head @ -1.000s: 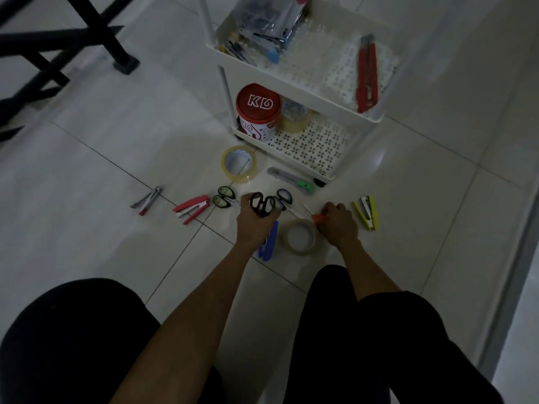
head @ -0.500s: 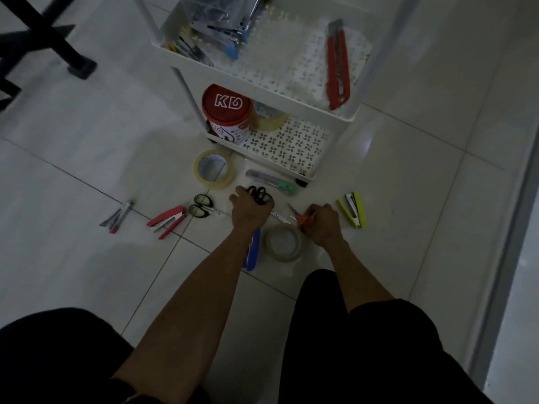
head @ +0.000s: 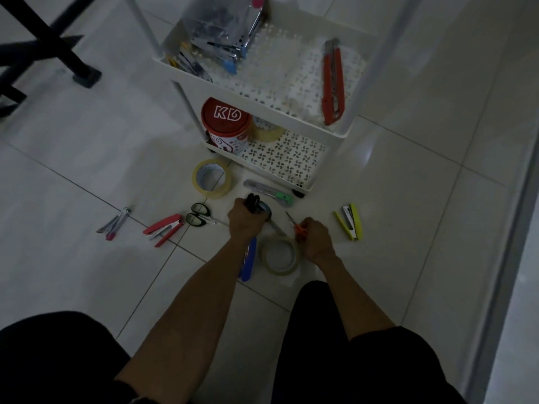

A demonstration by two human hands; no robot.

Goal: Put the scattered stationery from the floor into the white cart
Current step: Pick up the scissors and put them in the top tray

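Note:
My left hand (head: 246, 221) grips black-handled scissors (head: 253, 202) just above the floor, in front of the white cart (head: 335, 132). My right hand (head: 316, 237) pinches small orange-handled scissors (head: 300, 230) beside a tape roll (head: 280, 256). Blue-handled scissors (head: 267, 209) and a blue stapler (head: 249, 258) lie partly hidden under my left hand and wrist. On the floor lie another tape roll (head: 212, 177), a green-tipped cutter (head: 269, 193), black scissors (head: 199, 214), a red stapler (head: 163, 225), a yellow stapler (head: 350, 221) and a small cutter (head: 115, 223).
The cart's upper shelf holds a red cutter (head: 333, 80) and a clear box of clips (head: 221, 33). Its lower shelf holds a red tin (head: 226, 123) and a tape roll (head: 267, 131). Black furniture legs (head: 58, 48) stand far left. A wall edge (head: 513, 228) runs along the right.
My left hand has closed tighter on the black scissors and shifted slightly toward the cart. My right hand keeps the orange scissors. The view has moved nearer the cart.

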